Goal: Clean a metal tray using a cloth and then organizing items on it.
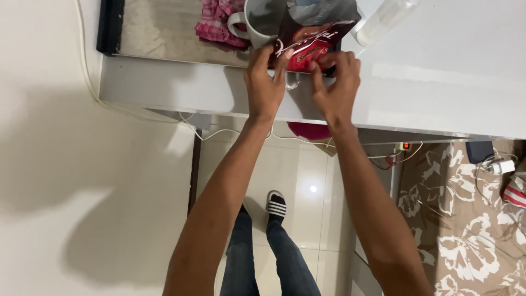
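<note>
- Head view is looking down on a white wall (49,164) filling the left side, beside a pale tiled floor (307,186).
- A glossy white table (438,71) is running across the top, a floral cloth (466,219) lying at the right.
- A dark red pouch (307,41) is standing on the table, touching a grey mug (257,24).
- Left hand (264,82) and right hand (335,82) are pinching the pouch's lower edge, fingers clamped.

This is a home, most likely a bedroom; a white worktop (438,71) stands against a wall with a mirror (164,33) leaning behind it; a mug (257,24) and pink checked cloth (216,22) sit there; a floral bedcover (460,219) lies nearby; glossy floor tiles (307,181), trailing cables (383,156) and striped slippers (276,205) show below.
</note>
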